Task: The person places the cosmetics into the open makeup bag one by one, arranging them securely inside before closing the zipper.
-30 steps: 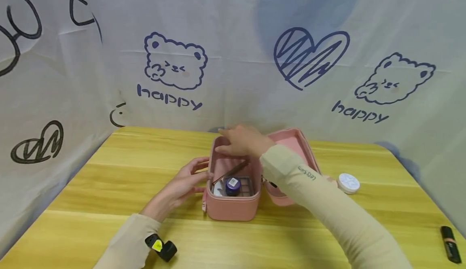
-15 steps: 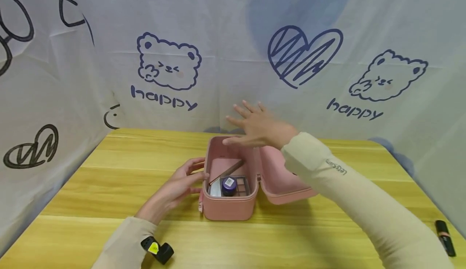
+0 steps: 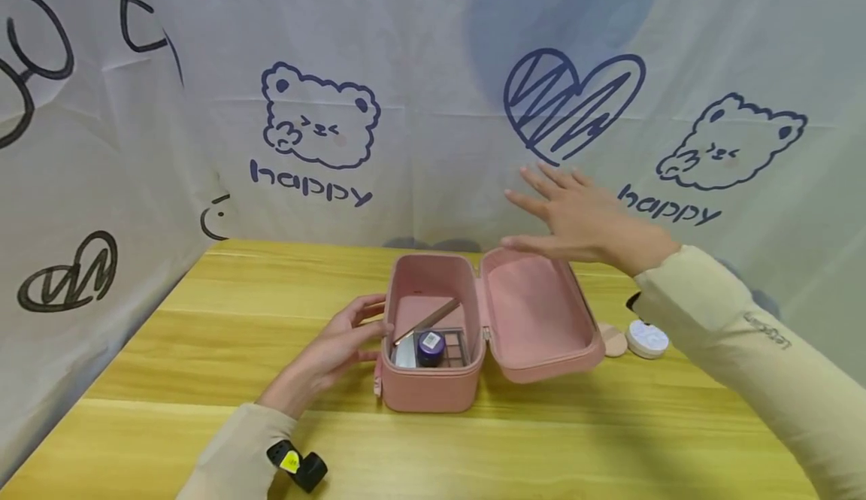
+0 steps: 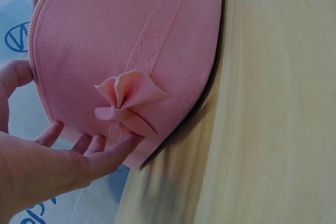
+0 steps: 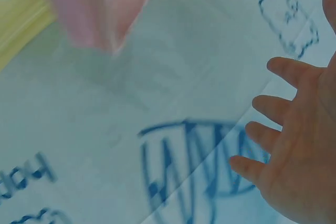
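Pink makeup case point(image 3: 429, 395) on a wood-grain table point(image 3: 169, 425), with its lid point(image 3: 537, 304) folded open on the right side: touching the case's outer left wall with the left hand point(image 3: 341, 343), holding those fingers apart and gently bent, placing one fingertip close to a pink bow point(image 4: 128, 100) on the case. Holding the right hand point(image 3: 582, 218) in the air above the lid's far edge, spreading its thumb and fingers wide; showing a gap between that hand and a blurred pink corner in the right wrist view. Showing inside the case, toward its near end, a purple-lidded jar point(image 3: 431, 346) overlapping an eyeshadow palette point(image 3: 456, 347), and a slim brown stick point(image 3: 433, 319) slanting behind. Showing to the right of the case a beige powder puff point(image 3: 612, 340) and a white round compact point(image 3: 647, 339). Wearing cream sleeves point(image 3: 233, 451), plus a black device point(image 3: 298, 465) left of the case. Having behind the case a white cloth point(image 3: 433, 177) printed with bears and hearts.
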A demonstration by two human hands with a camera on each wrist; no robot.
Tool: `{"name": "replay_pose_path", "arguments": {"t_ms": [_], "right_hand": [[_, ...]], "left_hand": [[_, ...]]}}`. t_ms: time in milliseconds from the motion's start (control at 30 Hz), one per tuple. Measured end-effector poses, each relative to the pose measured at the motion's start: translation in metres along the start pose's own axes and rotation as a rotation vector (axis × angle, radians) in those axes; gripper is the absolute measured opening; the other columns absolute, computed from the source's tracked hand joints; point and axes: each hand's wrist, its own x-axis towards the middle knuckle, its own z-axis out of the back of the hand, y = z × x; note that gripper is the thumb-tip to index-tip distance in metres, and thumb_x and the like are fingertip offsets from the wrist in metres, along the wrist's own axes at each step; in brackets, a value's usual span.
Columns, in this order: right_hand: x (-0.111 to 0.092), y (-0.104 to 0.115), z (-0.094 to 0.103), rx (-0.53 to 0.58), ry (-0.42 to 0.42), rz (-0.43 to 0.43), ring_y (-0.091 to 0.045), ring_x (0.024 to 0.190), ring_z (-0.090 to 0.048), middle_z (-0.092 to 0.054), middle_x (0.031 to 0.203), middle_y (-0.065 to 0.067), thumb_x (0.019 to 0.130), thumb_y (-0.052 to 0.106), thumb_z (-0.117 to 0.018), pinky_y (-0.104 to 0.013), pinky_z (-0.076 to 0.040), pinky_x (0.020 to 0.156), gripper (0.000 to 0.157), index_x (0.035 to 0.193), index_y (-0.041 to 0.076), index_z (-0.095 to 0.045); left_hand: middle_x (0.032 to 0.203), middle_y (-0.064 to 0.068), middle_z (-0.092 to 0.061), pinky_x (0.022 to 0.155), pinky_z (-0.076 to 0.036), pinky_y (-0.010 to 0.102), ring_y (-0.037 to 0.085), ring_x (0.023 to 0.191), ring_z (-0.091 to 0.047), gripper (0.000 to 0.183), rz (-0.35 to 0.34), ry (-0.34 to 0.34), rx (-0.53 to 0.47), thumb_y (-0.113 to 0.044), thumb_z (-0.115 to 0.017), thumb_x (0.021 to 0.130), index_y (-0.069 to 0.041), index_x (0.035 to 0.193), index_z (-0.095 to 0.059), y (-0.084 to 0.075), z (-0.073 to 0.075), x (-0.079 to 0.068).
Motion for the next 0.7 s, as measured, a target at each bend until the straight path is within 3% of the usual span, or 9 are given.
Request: {"name": "replay_pose_path", "arguments": {"t_ms": [233, 467, 700], "right_hand": [[-0.029, -0.034, -0.013, 0.056, -0.013, -0.107, -0.043, 0.143, -0.008, -0.014, 0.157, -0.023, 0.094, 0.060, -0.044, -0.061, -0.005, 0.111, 0.078, 0.152, 0.010, -0.031], [-0.036, -0.049, -0.039, 0.088, 0.012, -0.149, -0.046, 0.141, -0.010, -0.016, 0.156, -0.025, 0.095, 0.062, -0.038, -0.064, -0.007, 0.110, 0.078, 0.151, 0.008, -0.031], [-0.059, -0.066, -0.061, 0.124, 0.009, -0.220, -0.051, 0.139, -0.010, -0.014, 0.154, -0.030, 0.096, 0.062, -0.036, -0.064, -0.006, 0.109, 0.080, 0.151, 0.003, -0.030]], "left_hand": [[0.150, 0.022, -0.026, 0.088, -0.050, 0.042, 0.040, 0.128, -0.038, 0.061, -0.008, -0.007, 0.018, -0.009, -0.057, 0.093, -0.001, 0.147, -0.029, 0.000, 0.006, -0.001], [0.151, 0.022, -0.026, 0.089, -0.049, 0.044, 0.040, 0.129, -0.038, 0.060, 0.005, 0.000, 0.030, -0.009, -0.055, 0.095, -0.002, 0.147, -0.028, 0.003, 0.009, -0.002], [0.151, 0.022, -0.026, 0.090, -0.049, 0.045, 0.040, 0.129, -0.038, 0.061, -0.002, -0.012, 0.031, -0.010, -0.057, 0.093, -0.002, 0.147, -0.028, 0.001, 0.009, -0.001]]}}
